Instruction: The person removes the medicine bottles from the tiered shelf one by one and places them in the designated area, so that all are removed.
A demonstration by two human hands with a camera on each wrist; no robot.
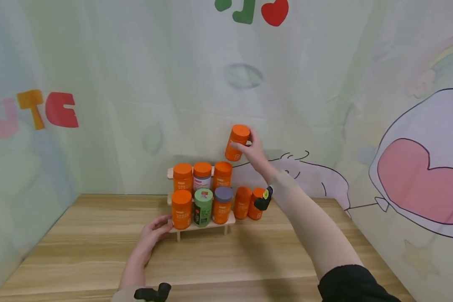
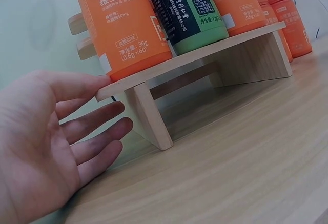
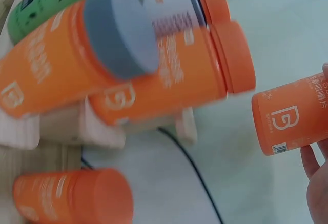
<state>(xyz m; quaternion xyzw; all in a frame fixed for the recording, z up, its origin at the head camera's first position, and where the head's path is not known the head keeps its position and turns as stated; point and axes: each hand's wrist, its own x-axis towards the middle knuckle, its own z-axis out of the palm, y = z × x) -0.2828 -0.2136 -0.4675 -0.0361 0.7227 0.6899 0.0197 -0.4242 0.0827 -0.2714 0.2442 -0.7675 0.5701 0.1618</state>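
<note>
My right hand (image 1: 253, 152) grips an orange jar (image 1: 237, 142) with an orange lid, raised and slightly tilted above the right end of a tiered wooden rack (image 1: 204, 226). In the right wrist view, only part of that hand (image 3: 319, 188) shows at the right edge, around the held jar (image 3: 292, 116). Low on the left, my left hand (image 1: 155, 235) pinches the front left corner of the rack between thumb and index finger, the thumb right at the base of an orange jar (image 2: 125, 34). Its other fingers (image 2: 100, 142) spread loosely below the board.
On the rack's front tier, a green jar (image 1: 203, 207) stands between an orange-lidded jar and a grey-lidded one (image 1: 222, 205). Several jars (image 1: 183, 176) fill the tier behind. Two orange jars (image 1: 243, 203) stand on the wooden table (image 1: 109, 251) to the right. A printed curtain (image 1: 136, 84) hangs behind.
</note>
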